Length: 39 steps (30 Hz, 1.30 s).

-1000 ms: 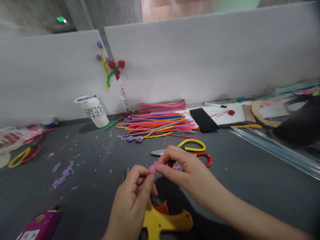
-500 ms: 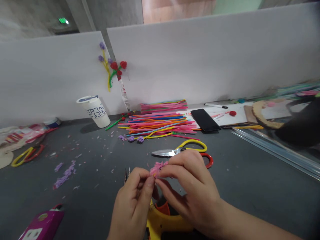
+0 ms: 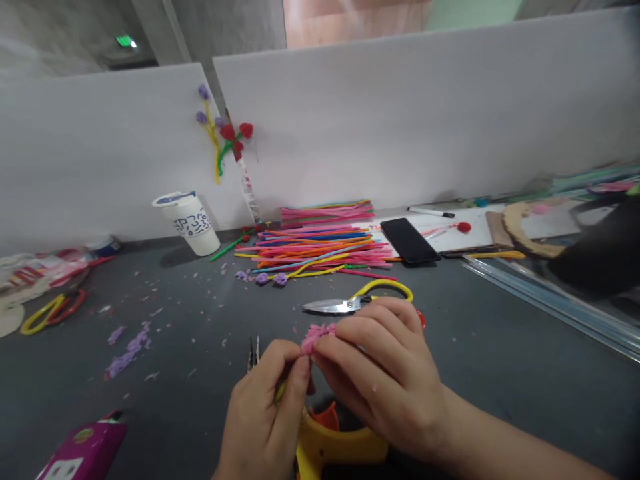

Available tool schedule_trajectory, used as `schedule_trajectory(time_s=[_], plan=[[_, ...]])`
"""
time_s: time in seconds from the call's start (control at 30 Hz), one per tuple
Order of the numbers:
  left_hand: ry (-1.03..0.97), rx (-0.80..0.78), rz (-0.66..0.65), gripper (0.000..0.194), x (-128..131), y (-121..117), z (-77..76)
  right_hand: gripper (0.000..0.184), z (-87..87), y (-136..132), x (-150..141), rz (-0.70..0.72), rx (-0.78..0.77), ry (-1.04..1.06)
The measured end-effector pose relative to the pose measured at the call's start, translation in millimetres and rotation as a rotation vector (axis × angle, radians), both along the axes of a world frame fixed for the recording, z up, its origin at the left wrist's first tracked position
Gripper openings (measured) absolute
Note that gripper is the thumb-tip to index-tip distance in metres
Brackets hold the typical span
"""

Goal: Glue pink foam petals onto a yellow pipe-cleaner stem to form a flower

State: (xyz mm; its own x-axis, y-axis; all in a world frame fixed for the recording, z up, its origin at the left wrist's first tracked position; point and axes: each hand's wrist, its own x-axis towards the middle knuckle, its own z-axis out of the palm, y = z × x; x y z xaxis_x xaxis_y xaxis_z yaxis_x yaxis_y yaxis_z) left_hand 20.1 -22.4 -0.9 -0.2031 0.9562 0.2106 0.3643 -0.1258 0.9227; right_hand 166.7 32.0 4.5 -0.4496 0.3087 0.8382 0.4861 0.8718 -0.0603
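My left hand point(image 3: 267, 413) and my right hand point(image 3: 385, 373) meet at the lower middle, both closed. Between their fingertips is a pink frilly strip point(image 3: 317, 335), pinched from either side; its upper edge sticks out in small tufts. A bit of yellow shows among my left fingers, but its kind is hidden. Below my hands lies a yellow glue gun point(image 3: 345, 448) with an orange trigger, partly covered. Behind my right hand are scissors point(image 3: 340, 305) with yellow and red handles. The metal jaws of pliers point(image 3: 253, 355) poke out beyond my left hand.
Pipe cleaners point(image 3: 320, 247) lie piled at the back, beside a black phone point(image 3: 410, 241). A white cup point(image 3: 189, 223) stands left of them. Purple frilly scraps point(image 3: 131, 352), a magenta box point(image 3: 87, 447) and second scissors point(image 3: 53, 313) are leftward. Clear rods point(image 3: 550, 303) lie at right.
My right fingers have closed further around the pink frilly strip, and the hand has tilted over it. My left hand has shifted slightly rightward, showing more of the pliers.
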Motion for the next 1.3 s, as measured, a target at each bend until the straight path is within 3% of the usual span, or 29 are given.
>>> schedule_trajectory(time_s=[0.37, 0.77, 0.87, 0.97, 1.1, 1.17, 1.3], plan=[[0.080, 0.021, -0.013, 0.017, -2, 0, -1.9, 0.011, -0.5, 0, 4, 0.005, 0.084, -0.084], [0.031, 0.072, -0.020, 0.018, -1, -1, -1.6, 0.009, 0.0, -1, 3, 0.029, 0.037, -0.061], [-0.168, -0.066, -0.053, 0.023, -4, 2, -0.8, 0.009, 6.0, -4, 3, 0.094, -0.128, 0.050], [-0.471, -0.211, -0.123, 0.026, -8, 4, -1.6, 0.012, 10.6, -4, -1, 0.126, -0.458, 0.281], [-0.602, -0.156, -0.177, 0.019, -10, 5, -7.3, 0.008, 10.3, -3, -8, 0.238, -0.885, 0.323], [-0.582, -0.089, -0.190, 0.015, -10, 5, -10.4, 0.005, 9.4, -4, -10, 0.297, -0.928, 0.336], [-0.467, 0.030, -0.234, 0.013, -10, 6, -12.6, 0.010, 9.6, -6, -10, 0.354, -0.856, 0.364]])
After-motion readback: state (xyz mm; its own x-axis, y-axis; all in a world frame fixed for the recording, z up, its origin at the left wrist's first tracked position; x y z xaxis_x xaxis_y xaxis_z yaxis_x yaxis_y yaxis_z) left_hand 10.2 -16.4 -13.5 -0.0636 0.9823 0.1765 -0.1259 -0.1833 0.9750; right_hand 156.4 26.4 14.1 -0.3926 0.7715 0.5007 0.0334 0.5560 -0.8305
